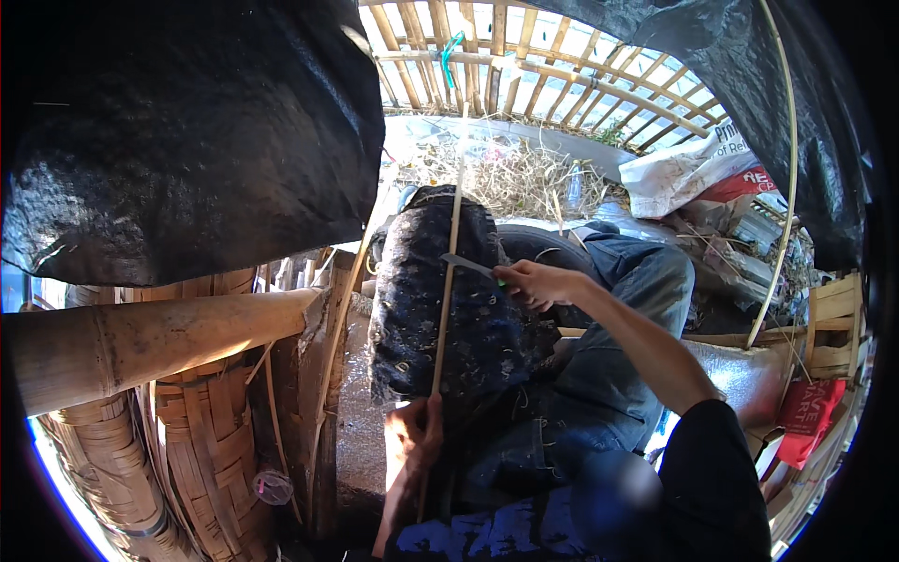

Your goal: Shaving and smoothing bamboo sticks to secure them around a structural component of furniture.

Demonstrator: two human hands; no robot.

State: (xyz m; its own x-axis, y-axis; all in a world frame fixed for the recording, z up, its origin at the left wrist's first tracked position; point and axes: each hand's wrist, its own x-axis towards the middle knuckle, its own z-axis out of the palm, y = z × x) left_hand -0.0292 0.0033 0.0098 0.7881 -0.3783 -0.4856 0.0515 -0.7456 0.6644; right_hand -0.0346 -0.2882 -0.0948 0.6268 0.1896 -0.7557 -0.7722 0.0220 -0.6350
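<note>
A long, thin bamboo strip (446, 323) runs away from me across a dark, worn cloth (403, 272) spread over my leg. Low in the view, my left hand (415, 430) is closed round the near part of the strip. My right hand (538, 285) grips a knife (470, 266) by its handle, of which a bit of green shows. The blade lies across the strip, about midway along the cloth, and appears to touch it. Shavings cling to the cloth. The fingers hide most of the knife's handle.
A thick bamboo pole (159, 342) juts in from the left, above woven bamboo baskets (201, 440). Black sheeting (187, 140) hangs at upper left. Beyond lie a heap of shavings (506, 173), a plastic bottle (574, 184), a sack (679, 178) and a slatted bamboo fence (562, 70).
</note>
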